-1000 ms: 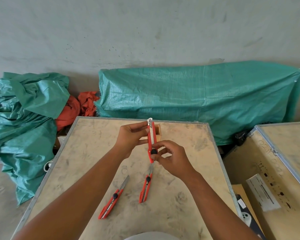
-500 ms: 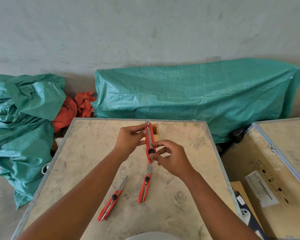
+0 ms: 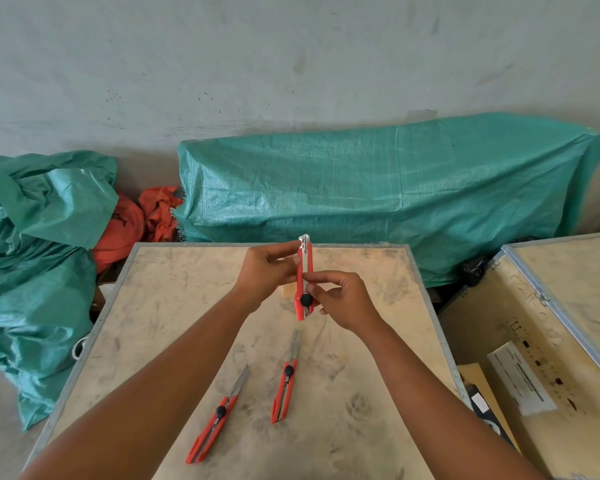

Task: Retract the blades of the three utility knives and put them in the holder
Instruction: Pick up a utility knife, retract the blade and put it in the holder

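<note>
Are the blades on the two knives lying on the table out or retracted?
Out. The left knife and the right knife each show bare metal blade beyond the red handle, pointing away from the person.

The held knife (image 3: 305, 278) is red with a black knob and a silver metal tip. Nearer than it on the beige, grey-smudged crate top (image 3: 361, 393) lie two more red knives (image 3: 216, 415) (image 3: 284, 386) with black knobs and grey blades. Beyond the crate top, a woven teal tarp (image 3: 388, 199); to its left, orange cloth (image 3: 142, 223) and more teal tarp (image 3: 39, 237). The wall (image 3: 257, 64) is pale grey, speckled dark.
</note>
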Motion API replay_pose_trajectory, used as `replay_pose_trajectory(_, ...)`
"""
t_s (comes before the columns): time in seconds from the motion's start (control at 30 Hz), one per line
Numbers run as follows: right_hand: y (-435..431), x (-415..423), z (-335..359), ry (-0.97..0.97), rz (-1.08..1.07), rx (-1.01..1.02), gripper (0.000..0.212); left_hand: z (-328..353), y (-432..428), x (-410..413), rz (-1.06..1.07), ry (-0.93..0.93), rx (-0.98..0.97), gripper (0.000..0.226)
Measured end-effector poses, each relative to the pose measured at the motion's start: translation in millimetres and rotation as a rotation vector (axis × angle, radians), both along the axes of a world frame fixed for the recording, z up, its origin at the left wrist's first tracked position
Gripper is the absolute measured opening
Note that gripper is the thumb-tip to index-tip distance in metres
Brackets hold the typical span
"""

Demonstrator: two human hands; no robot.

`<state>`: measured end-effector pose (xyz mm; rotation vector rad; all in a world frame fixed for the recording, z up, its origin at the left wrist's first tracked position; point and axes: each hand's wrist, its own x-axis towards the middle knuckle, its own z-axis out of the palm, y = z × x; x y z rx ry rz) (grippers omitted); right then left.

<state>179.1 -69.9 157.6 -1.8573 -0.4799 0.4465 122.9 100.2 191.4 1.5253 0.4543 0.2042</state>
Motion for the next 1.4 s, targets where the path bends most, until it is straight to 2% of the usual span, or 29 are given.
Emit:
replay_pose_trajectory(0.23,22,51,-15,-0.038,-0.051,0.024,0.021,-26,14,30,0.065,0.069,-0.033,0.030)
replay_pose_trajectory(0.37,41,80,-36,-0.095,-0.085,0.011,0.022,-55,26,53,0.079,0.163,0.034,0.032)
replay_pose_trajectory(0.43,54,95,-47,-0.128,-0.103,-0.003,0.022,-67,33,66,0.055,0.201,0.166,0.037)
replay_pose_trajectory(0.53,74,113,-64,-0.178,-0.141,-0.033,0.018,-88,50,87,-0.027,0.298,0.499,0.059)
replay_pose_trajectory(0.6,84,124,-80,-0.183,-0.162,-0.048,0.017,-102,60,99,-0.144,0.348,0.557,0.077)
replay_pose_trajectory(0.7,92,133,-105,-0.194,-0.168,-0.086,0.018,-121,69,110,-0.284,0.452,0.560,0.093)
replay_pose_trajectory(0.8,94,137,-126,-0.266,-0.147,-0.202,0.017,-139,73,116,-0.375,0.514,0.592,0.093)
replay_pose_trajectory(0.9,94,138,-142,-0.278,-0.164,-0.266,0.015,-149,77,119,-0.356,0.517,0.493,0.092)
replay_pose_trajectory(1.03,96,133,-150,-0.303,-0.216,-0.200,0.016,-154,82,118,-0.332,0.491,0.407,0.093)
replay_pose_trajectory(1.4,89,123,-151,-0.240,-0.279,-0.114,0.018,-154,75,115,-0.282,0.488,0.379,0.093)
